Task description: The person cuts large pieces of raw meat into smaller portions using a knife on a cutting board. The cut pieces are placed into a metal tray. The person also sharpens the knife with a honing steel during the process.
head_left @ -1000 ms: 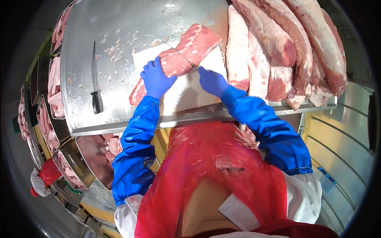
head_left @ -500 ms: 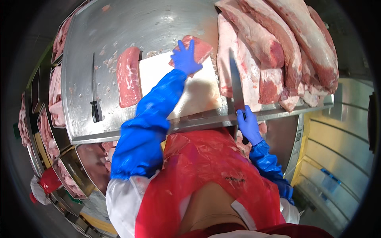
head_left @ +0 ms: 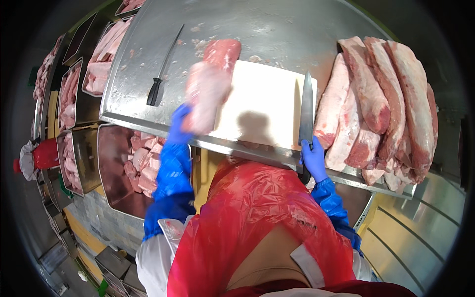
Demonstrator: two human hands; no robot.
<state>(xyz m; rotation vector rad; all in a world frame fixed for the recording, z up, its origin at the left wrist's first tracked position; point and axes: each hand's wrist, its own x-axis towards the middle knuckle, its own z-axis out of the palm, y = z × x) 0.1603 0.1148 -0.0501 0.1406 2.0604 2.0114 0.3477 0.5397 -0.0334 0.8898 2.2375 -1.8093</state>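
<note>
In my blue-gloved right hand (head_left: pixel 313 158) is the handle of a long butcher knife (head_left: pixel 307 106), its blade pointing away over the right edge of the white cutting board (head_left: pixel 264 96). My left hand (head_left: pixel 180 124), also gloved and smeared by motion, grips the near end of a blurred piece of meat (head_left: pixel 204 96) beside the board's left edge. Behind it, partly covered, another trimmed piece of meat (head_left: pixel 223 52) lies on the metal table. Several long pale pork loins (head_left: pixel 368 94) are heaped right of the knife.
A sharpening steel (head_left: pixel 168 62) with a black handle lies at the table's left. Below the table's front edge stands a metal bin (head_left: pixel 111 171) of meat chunks. More meat trays (head_left: pixel 101 64) line the left side. Another person (head_left: pixel 39 154) in red is at far left.
My left hand has moved from the board's far side to its near left, carrying a piece of meat. The view has turned, shifting the table. The knife stays in my right hand.
</note>
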